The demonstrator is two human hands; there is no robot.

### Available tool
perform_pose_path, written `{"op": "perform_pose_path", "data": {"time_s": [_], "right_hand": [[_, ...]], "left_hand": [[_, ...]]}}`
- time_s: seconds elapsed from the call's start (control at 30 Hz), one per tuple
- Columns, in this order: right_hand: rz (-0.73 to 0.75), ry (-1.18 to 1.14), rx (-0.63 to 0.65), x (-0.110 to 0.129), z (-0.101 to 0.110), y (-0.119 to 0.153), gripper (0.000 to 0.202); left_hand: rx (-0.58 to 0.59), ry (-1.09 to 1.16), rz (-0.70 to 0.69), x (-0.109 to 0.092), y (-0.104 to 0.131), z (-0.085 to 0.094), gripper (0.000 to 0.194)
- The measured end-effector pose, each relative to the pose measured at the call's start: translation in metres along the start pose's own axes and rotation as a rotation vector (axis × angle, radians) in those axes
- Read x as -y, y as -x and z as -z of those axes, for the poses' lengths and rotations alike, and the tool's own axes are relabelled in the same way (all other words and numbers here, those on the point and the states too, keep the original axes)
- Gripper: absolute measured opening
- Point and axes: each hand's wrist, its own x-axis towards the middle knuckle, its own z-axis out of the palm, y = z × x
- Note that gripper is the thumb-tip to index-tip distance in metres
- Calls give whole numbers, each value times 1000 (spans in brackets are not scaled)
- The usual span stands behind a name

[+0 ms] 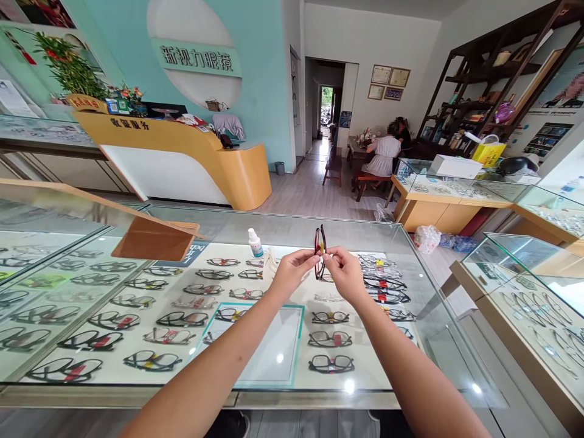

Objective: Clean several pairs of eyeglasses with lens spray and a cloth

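Observation:
Above the glass counter, a pair of dark red eyeglasses (320, 250) is held upright, turned on its side. My left hand (294, 269) pinches it from the left, thumb and fingers together. From the other side, my right hand (343, 272) grips the same frame with its thumb and fingers. Something small and yellow shows on the eyeglasses. A cream cloth (270, 265) is just beside my left hand; whether the hand touches it I cannot tell. Behind it stands a small white bottle (255, 244) with a blue label.
Rows of eyeglasses lie inside the glass display case (337, 395) beneath my arms. A teal-edged mat (274, 359) is under my left forearm. A brown-backed mirror or stand (155, 237) is at left. Beyond are a yellow reception desk (246, 176) and seated people (384, 152).

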Motion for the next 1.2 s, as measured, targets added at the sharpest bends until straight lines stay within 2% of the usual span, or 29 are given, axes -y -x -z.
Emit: {"op": "perform_pose_path", "data": {"time_s": [0.17,0.4,0.5,0.67,0.73,0.8,0.83,0.9,1.03,1.2], "right_hand": [[-40,-50,-7,1,1,-1,30],[-56,-62,-59,0,4,-5,31],[-145,-97,-122,-2,6,-8,29],[-324,-145,-148,-2,9,-12,24],[-408,-115,-133,0,10,-13,25],[-472,-42,-91,3,11,-11,35],[-470,2,-73,5,10,-10,42],[-374,47,-49,11,8,-6,51],[-104,-14,35,23,-4,5,30],[-31,170,92,26,-17,16,43]], "left_hand": [[2,-5,12,1,1,-1,54],[-108,30,44,-3,3,-2,55],[-174,50,28,-3,-1,2,54],[-303,45,-52,1,-11,13,59],[-320,42,-68,2,-13,14,59],[-324,50,-98,2,-13,12,57],[-324,49,-115,2,-13,11,55],[-316,27,-144,2,-11,8,51],[-246,-31,-176,4,-7,4,46],[-240,-51,-250,5,-5,3,43]]}}
